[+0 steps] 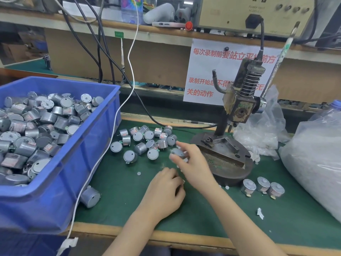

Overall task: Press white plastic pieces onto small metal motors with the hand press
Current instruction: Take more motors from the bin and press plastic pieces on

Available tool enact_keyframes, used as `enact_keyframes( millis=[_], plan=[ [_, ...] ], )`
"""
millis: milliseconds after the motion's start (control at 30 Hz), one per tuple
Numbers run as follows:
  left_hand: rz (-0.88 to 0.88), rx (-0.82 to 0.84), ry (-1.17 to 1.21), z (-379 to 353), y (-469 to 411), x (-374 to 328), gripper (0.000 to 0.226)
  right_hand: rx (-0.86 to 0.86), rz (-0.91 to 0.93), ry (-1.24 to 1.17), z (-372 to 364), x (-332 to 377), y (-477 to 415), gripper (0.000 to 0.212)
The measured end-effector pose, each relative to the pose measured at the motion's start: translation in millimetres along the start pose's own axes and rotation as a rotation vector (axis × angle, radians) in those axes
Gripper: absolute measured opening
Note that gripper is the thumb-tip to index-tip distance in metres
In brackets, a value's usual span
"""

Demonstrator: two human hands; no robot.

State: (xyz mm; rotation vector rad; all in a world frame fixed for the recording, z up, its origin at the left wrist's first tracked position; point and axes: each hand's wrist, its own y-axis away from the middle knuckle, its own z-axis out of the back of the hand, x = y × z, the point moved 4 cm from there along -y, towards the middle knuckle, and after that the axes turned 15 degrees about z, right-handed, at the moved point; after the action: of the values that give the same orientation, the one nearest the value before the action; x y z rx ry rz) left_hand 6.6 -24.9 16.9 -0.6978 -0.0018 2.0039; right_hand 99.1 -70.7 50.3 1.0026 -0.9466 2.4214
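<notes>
Head view, nearest: left hand curled knuckles-up on the green bench, a loose white plastic piece just left of it; whether it holds one I cannot tell. Beyond, right hand pinches a blurred motor beside the hand press base, probably for loading. Loose motors lie farther back, within reach.

Site: small factory assembly bench.
Evidence: green mat on a wood-edged bench; blue bin heaped with metal motors; hand press on a round iron base; power unit overhead; printed notice hung behind.
</notes>
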Motion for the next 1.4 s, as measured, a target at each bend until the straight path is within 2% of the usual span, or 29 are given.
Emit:
enact_keyframes(
  millis=[100, 200, 333, 500, 700, 1167, 1400],
  plan=[
    [0.023, -0.043, 0.127, 2, -1, 2, 0.019, -0.021, -0.019, 0.024, 19, -13, 19, 0.029],
    [0.113, -0.046, 0.224, 4, -2, 9, 0.015, 0.049, -0.083, 0.038, 18, -25, 36, 0.019],
    [0.167, -0.082, 0.288, 6, -3, 12, 0.015, 0.016, -0.117, 0.055, 11, -35, 48, 0.031],
    [0.171, -0.062, 0.305, 7, -2, 12, 0.019, 0.036, 0.030, 0.164, 4, -33, 53, 0.043],
    [0.213, -0.035, 0.298, 3, -6, 15, 0.028, 0.104, 0.069, 0.182, -2, -33, 50, 0.044],
    [0.260, -0.034, 0.292, 0, -8, 19, 0.026, 0.160, 0.018, 0.196, -6, -39, 49, 0.046],
    [0.264, -0.036, 0.287, 0, -8, 20, 0.025, 0.215, 0.038, 0.317, -11, -38, 49, 0.047]
  ],
)
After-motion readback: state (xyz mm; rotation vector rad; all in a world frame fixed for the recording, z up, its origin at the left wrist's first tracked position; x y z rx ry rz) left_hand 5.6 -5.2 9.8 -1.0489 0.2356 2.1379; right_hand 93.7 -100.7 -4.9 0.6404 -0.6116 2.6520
